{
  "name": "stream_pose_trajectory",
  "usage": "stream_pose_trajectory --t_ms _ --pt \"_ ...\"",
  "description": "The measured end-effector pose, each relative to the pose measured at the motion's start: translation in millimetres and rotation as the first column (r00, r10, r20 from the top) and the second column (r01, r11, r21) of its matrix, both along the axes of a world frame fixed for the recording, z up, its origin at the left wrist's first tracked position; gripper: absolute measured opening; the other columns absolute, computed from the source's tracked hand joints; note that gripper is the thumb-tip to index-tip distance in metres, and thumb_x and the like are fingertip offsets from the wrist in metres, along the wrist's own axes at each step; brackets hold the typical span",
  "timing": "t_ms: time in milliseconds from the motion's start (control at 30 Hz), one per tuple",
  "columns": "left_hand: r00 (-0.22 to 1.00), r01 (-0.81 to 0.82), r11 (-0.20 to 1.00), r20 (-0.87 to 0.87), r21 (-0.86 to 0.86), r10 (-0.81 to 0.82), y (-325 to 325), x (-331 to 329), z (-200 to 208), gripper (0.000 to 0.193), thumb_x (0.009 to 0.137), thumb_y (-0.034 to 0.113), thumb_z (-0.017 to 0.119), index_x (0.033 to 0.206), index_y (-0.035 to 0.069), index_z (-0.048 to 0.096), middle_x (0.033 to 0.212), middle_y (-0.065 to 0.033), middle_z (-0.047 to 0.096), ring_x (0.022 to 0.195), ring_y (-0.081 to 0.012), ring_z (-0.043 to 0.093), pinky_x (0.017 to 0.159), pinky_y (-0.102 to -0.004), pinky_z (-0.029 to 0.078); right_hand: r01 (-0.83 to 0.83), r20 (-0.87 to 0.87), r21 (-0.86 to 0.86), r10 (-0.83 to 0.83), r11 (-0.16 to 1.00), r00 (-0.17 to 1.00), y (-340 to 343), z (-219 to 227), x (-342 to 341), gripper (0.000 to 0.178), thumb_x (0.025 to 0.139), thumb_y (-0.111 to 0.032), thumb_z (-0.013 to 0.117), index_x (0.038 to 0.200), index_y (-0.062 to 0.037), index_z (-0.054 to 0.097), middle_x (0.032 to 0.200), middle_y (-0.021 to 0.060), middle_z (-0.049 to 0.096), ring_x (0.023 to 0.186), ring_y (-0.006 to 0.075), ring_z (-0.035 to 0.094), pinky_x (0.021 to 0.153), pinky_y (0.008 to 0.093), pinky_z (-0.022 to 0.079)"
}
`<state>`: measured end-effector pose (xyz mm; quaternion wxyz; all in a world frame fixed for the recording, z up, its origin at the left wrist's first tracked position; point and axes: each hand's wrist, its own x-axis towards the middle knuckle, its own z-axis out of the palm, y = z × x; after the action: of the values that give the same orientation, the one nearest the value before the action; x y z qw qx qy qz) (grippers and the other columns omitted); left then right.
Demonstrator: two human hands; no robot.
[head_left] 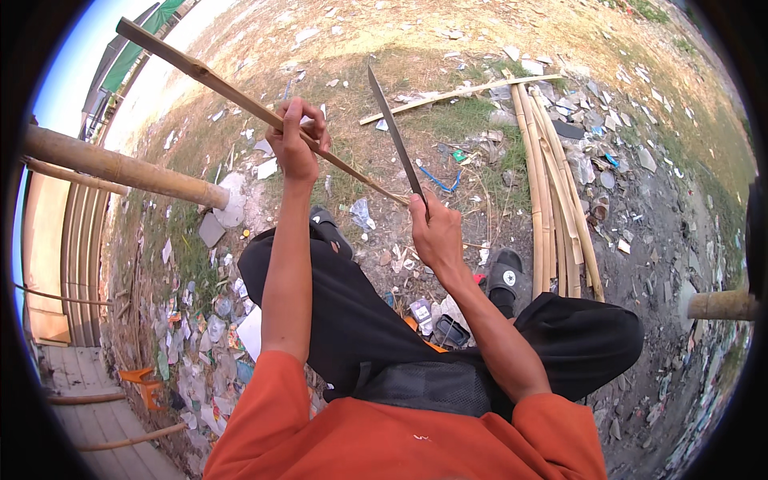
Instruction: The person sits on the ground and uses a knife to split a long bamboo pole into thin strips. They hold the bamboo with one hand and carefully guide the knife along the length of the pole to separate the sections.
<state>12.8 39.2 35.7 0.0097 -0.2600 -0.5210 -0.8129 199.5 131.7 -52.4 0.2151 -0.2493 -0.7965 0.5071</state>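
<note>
In the head view, a thick pole [128, 164] bounds the open room between nine and ten o'clock; bamboo strips [538, 176] edge it between two and three; littered ground [376, 40] spreads at twelve; the left hand [296, 148] curls round a bamboo stick [200, 72] between ten and eleven o'clock; the right hand [437, 232], near centre, clasps a knife [390, 124] pointing toward eleven; the stick looks brown, broad toward ten, thin near the right hand; whether it touches the knife, I cannot tell.
</note>
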Motion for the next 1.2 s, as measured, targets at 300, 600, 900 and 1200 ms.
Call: stream_pose_trajectory --t_ms 300,600,900,1200 --pt "0.959 -0.275 0.961 -0.079 -0.028 0.272 8.5 -3.8 -12.8 0.039 0.098 0.032 0.041 0.067 0.008 0.037 0.048 0.0034 0.026 0.034 -0.007 0.024 0.032 -0.0245 0.022 -0.138 0.233 0.038 0.126 0.99 0.964 -41.0 -88.0 12.6 0.04 0.094 -0.031 0.048 0.074 0.0022 0.059 0.065 0.0269 0.059 0.063 0.0458 0.059 0.059 0.052 0.044" --pt "0.883 -0.459 0.886 -0.147 -0.075 0.445 9.8 5.1 -13.5 0.054 0.098 0.044 0.046 0.058 0.009 0.035 0.044 0.0016 0.034 0.033 -0.0076 0.035 0.031 -0.0237 0.029 -0.024 -0.051 -0.069 0.021 0.997 0.999 -39.5 -22.5 1.8 0.027 0.095 -0.022 0.049 0.084 0.0013 0.056 0.054 0.0233 0.054 0.049 0.0413 0.054 0.048 0.0494 0.04" --pt "0.91 -0.412 0.911 -0.044 -0.011 0.411 -3.5 -7.9 -12.6 0.054 0.097 0.043 0.049 0.057 0.013 0.029 0.044 0.0049 0.029 0.036 -0.0045 0.025 0.033 -0.0242 0.019 -0.082 0.04 0.034 0.081 0.996 0.996 -29.6 -29.2 -4.2 0.033 0.094 -0.024 0.049 0.074 0.001 0.058 0.059 0.0257 0.056 0.055 0.0427 0.057 0.051 0.0513 0.042" --pt "0.991 -0.123 0.99 -0.041 0.066 0.126 -8.5 -14.3 -17.0 0.054 0.099 0.04 0.047 0.057 0.013 0.025 0.047 0.005 0.023 0.038 -0.0052 0.018 0.035 -0.0248 0.013 -0.188 0.297 0.118 0.146 0.975 0.944 -35.6 -92.5 -0.4 0.037 0.094 -0.029 0.046 0.083 0.0028 0.061 0.069 0.0296 0.061 0.067 0.0479 0.06 0.066 0.0532 0.049"
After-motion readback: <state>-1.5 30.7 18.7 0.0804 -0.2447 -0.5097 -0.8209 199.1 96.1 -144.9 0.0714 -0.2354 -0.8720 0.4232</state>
